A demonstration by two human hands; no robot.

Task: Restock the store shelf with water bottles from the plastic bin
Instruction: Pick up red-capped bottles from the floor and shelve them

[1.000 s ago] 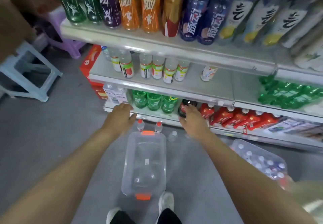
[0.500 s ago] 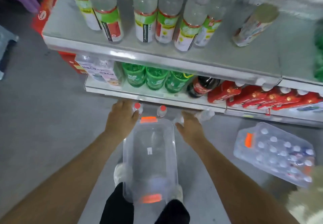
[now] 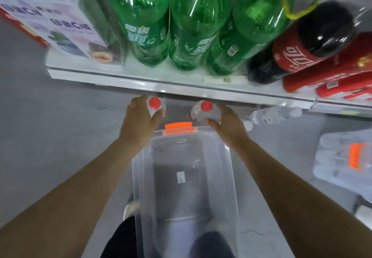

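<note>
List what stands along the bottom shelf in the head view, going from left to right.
White printed pack → first green bottle → second green bottle → third green bottle → cola bottle → red packs.

Left hand gripping left bottle, right hand gripping right bottle
</note>
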